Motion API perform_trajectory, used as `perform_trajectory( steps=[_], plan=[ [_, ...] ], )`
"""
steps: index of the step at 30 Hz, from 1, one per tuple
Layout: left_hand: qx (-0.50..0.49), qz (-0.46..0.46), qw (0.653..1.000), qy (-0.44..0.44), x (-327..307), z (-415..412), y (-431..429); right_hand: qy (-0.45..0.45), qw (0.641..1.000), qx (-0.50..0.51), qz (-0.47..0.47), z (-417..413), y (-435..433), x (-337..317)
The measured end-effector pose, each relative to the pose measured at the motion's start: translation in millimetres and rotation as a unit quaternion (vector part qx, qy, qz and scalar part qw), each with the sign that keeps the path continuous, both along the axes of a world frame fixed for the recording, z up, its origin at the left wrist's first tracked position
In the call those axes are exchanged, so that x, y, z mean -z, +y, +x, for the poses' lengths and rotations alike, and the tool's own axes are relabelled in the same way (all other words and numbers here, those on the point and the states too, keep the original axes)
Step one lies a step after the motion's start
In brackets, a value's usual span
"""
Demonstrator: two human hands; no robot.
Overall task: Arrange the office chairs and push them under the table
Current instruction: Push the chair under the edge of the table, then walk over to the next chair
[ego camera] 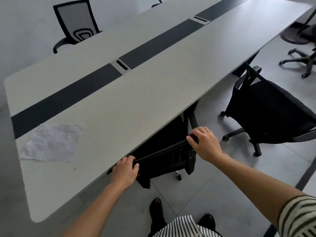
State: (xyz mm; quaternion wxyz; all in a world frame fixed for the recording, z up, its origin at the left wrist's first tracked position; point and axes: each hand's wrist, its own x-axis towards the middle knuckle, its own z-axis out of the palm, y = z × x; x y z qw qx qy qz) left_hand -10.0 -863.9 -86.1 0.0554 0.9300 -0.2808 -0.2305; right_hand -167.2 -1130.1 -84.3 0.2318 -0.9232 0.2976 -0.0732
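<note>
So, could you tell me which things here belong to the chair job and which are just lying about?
Job: held chair, gripped by left hand and right hand; table; loose chair on the right; far chair across the table.
Lying about: crumpled paper on the table.

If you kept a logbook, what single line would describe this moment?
left-hand grip: on near chair backrest top | right-hand grip: same backrest top | seat: under table | second chair: out, on right | paper: on table
</note>
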Motion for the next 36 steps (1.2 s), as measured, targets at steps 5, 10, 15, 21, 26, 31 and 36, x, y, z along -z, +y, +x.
perform_trajectory(
  steps=[5, 10, 15, 21, 26, 31, 36],
  plan=[
    [0.023, -0.136, 0.99, -0.028, -25, -59, -63, 0.015, 0.993, 0.042, 0.114, -81, -22, 4],
    [0.044, -0.258, 0.963, 0.059, -51, -119, -132, 0.013, 0.97, 0.142, 0.197, -185, -58, 4],
    [0.082, -0.291, 0.939, 0.167, -58, -152, -210, -0.049, 0.942, 0.258, 0.212, -265, -90, 2],
    [0.158, -0.299, 0.919, 0.202, -55, -146, -324, -0.099, 0.906, 0.364, 0.19, -295, -137, -3],
    [0.207, -0.313, 0.904, 0.207, -50, -118, -441, -0.118, 0.889, 0.418, 0.148, -277, -204, -8],
    [0.272, -0.314, 0.897, 0.152, -61, -82, -552, -0.121, 0.871, 0.468, 0.088, -232, -274, -20],
    [0.385, -0.251, 0.888, 0.018, -38, -45, -662, -0.069, 0.871, 0.485, 0.038, -184, -340, -10]
  ],
)
